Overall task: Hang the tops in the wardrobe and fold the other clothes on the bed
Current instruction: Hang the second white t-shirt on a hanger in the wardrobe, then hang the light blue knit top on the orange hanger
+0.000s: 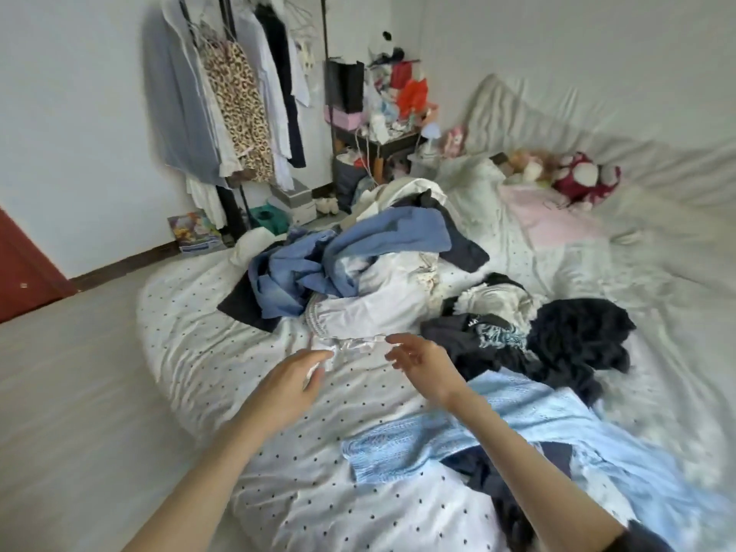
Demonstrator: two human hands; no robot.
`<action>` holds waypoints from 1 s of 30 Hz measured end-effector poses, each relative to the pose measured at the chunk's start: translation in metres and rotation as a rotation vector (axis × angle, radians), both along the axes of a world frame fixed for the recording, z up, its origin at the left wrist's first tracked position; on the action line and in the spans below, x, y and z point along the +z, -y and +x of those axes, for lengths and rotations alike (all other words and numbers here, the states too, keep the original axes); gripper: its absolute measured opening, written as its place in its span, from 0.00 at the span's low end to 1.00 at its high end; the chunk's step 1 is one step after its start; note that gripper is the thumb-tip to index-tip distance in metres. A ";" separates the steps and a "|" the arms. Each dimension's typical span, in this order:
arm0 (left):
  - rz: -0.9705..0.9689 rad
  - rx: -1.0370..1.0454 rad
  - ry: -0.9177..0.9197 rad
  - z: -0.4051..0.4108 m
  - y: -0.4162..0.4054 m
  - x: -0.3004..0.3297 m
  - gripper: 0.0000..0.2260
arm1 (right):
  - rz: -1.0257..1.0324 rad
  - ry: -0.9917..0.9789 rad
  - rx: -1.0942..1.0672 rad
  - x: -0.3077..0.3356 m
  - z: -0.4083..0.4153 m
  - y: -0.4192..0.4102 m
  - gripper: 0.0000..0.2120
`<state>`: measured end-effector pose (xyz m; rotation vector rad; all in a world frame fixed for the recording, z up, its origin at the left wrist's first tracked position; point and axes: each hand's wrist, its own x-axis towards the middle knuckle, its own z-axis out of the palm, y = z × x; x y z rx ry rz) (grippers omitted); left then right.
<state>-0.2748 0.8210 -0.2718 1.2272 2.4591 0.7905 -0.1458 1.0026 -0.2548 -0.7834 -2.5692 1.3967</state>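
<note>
Both arms reach out over the dotted bed (223,352): the left hand (292,378) and right hand (418,360) hover with relaxed fingers at the near edge of a white garment (358,316), holding nothing. Behind it lies a heap of blue clothes (342,253), with dark clothes (577,332) to the right and a light blue knit top (517,416) under the right forearm. Tops hang on the clothes rack (235,93) by the wall.

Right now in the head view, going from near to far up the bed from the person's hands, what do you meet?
Light blue knit top → left hand and right hand, both open, reaching → white garment at the pile's near edge → blue denim pile → cluttered side table beyond the bed.
</note>
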 end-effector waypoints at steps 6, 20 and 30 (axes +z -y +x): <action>-0.132 -0.265 0.081 0.025 -0.135 -0.058 0.16 | 0.121 0.272 -0.139 -0.062 0.064 -0.107 0.16; -0.289 -0.194 0.386 0.065 -0.245 -0.174 0.07 | 0.428 0.514 -0.076 -0.170 0.098 -0.195 0.25; 0.150 -0.214 0.564 0.026 -0.229 -0.066 0.08 | 0.406 0.275 0.104 -0.122 0.056 -0.200 0.10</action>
